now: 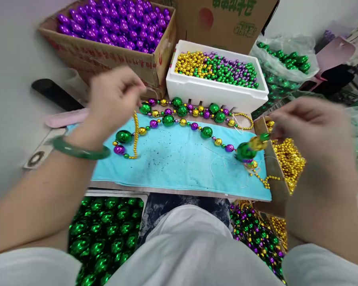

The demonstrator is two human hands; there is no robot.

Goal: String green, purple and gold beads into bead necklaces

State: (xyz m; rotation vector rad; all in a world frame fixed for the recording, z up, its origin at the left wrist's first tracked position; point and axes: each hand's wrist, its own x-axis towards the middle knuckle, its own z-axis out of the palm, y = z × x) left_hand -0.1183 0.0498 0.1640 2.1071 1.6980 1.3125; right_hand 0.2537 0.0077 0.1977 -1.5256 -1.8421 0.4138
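I note the right hand (312,125) pinching the bead strand (207,132) over the cloth (181,169)'s right edge; left hand (115,93) blurred, grip I cannot tell. Hard tugging could snap it.

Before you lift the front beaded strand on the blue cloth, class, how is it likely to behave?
The strand will probably be floppy, since it curves across the cloth. Its glossy, round beads may feel slippery and could roll when pushed.
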